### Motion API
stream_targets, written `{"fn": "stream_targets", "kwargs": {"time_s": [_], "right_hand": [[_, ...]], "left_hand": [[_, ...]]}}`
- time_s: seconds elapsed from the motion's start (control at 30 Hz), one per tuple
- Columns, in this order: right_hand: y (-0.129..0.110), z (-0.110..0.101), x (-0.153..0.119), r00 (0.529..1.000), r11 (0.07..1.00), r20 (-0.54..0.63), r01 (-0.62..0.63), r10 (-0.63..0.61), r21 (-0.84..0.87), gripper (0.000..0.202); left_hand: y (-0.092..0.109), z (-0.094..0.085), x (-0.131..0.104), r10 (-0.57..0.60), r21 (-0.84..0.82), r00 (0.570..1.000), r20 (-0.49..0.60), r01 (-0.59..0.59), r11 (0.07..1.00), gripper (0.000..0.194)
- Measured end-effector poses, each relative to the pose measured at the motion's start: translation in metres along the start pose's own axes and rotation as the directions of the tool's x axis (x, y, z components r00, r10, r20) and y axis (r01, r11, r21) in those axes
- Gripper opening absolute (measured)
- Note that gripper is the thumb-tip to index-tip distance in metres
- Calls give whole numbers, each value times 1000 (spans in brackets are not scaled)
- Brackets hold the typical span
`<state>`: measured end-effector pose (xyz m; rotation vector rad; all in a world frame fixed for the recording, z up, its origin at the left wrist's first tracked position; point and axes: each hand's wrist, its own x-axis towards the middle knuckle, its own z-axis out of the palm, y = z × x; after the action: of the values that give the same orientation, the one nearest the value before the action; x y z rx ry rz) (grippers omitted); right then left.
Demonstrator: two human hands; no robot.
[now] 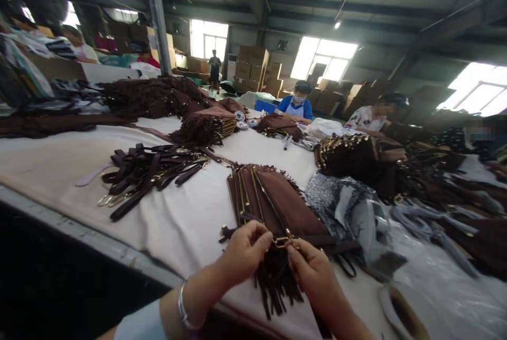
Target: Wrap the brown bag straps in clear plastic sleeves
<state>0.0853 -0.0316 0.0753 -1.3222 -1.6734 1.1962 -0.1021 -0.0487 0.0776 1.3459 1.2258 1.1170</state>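
Observation:
Several brown fringed pouches [277,197] with gold zippers lie stacked in front of me, their fringes toward me. Over the near end of the stack, my left hand [249,245] is closed in a pinch on a gold metal clasp [280,242]. My right hand [311,266] pinches at the clasp's other side, by the zipper end of the top pouch. The fingertips hide part of the clasp, so whether it is hooked on cannot be made out. Dark strap ends stick out left of my left hand.
Dark brown straps with gold clasps [146,171] lie at the left on the pale tabletop [170,213]. More pouches [209,123] are stacked behind. Plastic bags [372,229] and a roll [404,311] are at the right. A person in blue [296,105] sits across the table.

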Motion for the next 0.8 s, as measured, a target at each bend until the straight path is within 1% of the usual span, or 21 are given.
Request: {"fn": "stream_targets", "kwargs": {"time_s": [0.03,0.1,0.17,0.23,0.3,0.43,0.53,0.67,0.73,0.77,0.8], "right_hand": [[1,0,-4,996,985,-9,83,-86,-148,28],[3,1,-9,973,903,-9,211,-231,-374,27],[8,3,-12,950,813,4,269,-311,-517,30],[14,4,-14,930,745,27,310,-366,-591,31],[19,5,-17,912,712,56,354,-406,-607,30],[20,8,-20,896,711,72,394,-437,-582,31],[17,10,-21,902,734,62,385,-427,-560,28],[18,17,-25,922,794,69,364,-380,-487,22],[21,21,-28,930,808,99,358,-355,-467,19],[22,22,-29,932,809,112,357,-346,-467,18],[24,24,-30,932,807,116,355,-342,-472,17]], "left_hand": [[4,0,8,-40,-11,999,20,40,999,38],[7,2,20,-135,5,986,98,135,991,42],[5,4,24,-228,22,959,166,228,973,43],[0,7,22,-281,4,937,207,287,958,38],[-5,8,18,-295,-39,931,216,310,950,32],[-8,8,11,-281,-104,941,188,303,947,27],[-9,9,7,-281,-134,941,186,308,942,26],[-17,14,-3,-328,-176,924,195,362,915,25],[-23,15,-9,-355,-167,912,203,390,906,24],[-26,15,-12,-356,-132,912,206,386,913,23],[-27,14,-14,-335,-68,922,196,353,933,24]]}}
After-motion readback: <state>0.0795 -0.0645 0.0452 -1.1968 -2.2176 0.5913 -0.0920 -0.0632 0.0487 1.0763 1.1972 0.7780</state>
